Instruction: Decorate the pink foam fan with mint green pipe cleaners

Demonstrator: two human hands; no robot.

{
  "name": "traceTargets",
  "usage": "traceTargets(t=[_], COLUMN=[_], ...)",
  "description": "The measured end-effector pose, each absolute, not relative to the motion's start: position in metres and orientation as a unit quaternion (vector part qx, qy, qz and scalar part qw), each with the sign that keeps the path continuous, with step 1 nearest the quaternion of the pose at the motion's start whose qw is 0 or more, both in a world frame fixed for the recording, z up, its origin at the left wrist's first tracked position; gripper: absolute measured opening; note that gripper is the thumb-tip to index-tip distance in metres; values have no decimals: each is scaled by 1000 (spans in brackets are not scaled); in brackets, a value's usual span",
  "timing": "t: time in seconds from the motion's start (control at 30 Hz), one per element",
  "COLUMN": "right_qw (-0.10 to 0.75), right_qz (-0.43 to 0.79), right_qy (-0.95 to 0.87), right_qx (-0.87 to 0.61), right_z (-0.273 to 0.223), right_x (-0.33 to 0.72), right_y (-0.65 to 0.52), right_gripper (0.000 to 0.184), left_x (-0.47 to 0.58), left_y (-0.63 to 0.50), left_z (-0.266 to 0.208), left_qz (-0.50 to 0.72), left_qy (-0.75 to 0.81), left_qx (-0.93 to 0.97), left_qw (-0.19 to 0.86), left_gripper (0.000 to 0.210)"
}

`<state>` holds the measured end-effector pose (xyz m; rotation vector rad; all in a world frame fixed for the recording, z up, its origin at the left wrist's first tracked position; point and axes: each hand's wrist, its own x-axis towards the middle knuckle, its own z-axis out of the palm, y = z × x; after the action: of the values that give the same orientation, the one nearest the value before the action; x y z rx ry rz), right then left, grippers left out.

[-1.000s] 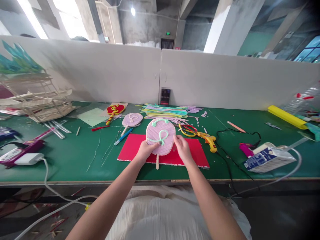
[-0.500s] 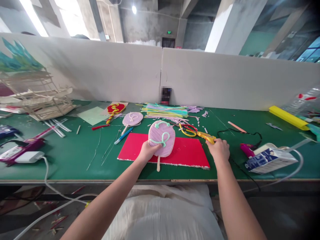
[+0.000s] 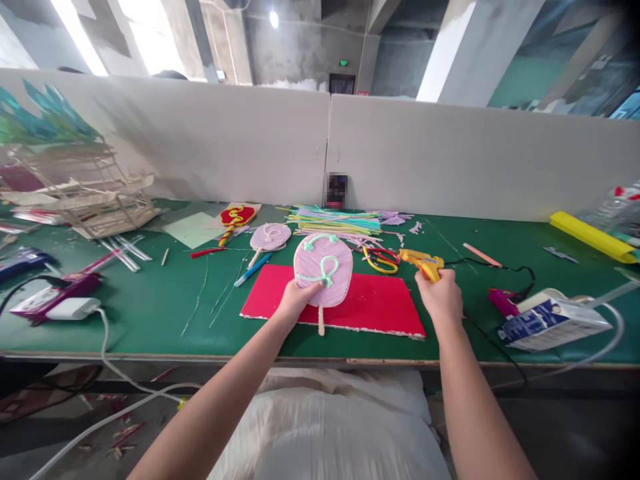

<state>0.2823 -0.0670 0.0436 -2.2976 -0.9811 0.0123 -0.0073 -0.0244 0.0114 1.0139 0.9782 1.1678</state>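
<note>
My left hand (image 3: 297, 299) grips a lilac round fan (image 3: 335, 257) by its lower left edge, thumb on its face. Mint-green looped trim lies across the fan, and its short pale handle points down. Below it is a red board (image 3: 380, 303) on the green table. In my right hand (image 3: 440, 293) is a yellow-orange glue gun (image 3: 421, 261), its nozzle pointing left toward the fan, some way apart from it. Red-and-yellow scissors (image 3: 381, 260) lie just left of the glue gun. A second lilac fan (image 3: 270, 236) rests on the table behind the board.
A bundle of pastel strips (image 3: 340, 220) lies at the back. To the left are a blue pen (image 3: 253, 269), a red-and-yellow ornament (image 3: 237, 217), a power strip (image 3: 57, 297) and a wooden-stick model (image 3: 100, 200). On the right stand a milk carton (image 3: 553, 325) and a yellow bar (image 3: 593, 238).
My right hand has raised the glue gun and turned it, moving it away from the scissors. The left hand has tilted the fan slightly more upright. The whole view has shifted a little.
</note>
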Motion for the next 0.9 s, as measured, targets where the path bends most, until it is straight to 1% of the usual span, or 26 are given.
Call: traceTargets(t=[0.07, 0.13, 0.23, 0.4, 0.5, 0.9], right_qw=[372, 397, 389, 352, 342, 362], right_qz=[5, 6, -18, -57, -79, -109], right_qy=[-414, -467, -540, -594, -608, -613], right_qx=[-831, -790, -746, -721, -712, -694], right_z=[50, 56, 60, 52, 44, 40], right_x=[264, 244, 220, 203, 202, 204], right_y=[-74, -82, -91, -94, -91, -89], right_gripper=[44, 48, 49, 39, 36, 31], left_x=[-7, -6, -6, -6, -7, -7], left_y=[-24, -24, -24, -25, -25, -25], left_z=[11, 10, 11, 11, 11, 10], left_qz=[506, 506, 503, 499, 495, 491], left_qy=[419, 415, 421, 426, 423, 424], left_qx=[442, 442, 441, 447, 455, 460], left_qw=[610, 613, 613, 608, 607, 606], left_gripper=[52, 53, 53, 53, 53, 52])
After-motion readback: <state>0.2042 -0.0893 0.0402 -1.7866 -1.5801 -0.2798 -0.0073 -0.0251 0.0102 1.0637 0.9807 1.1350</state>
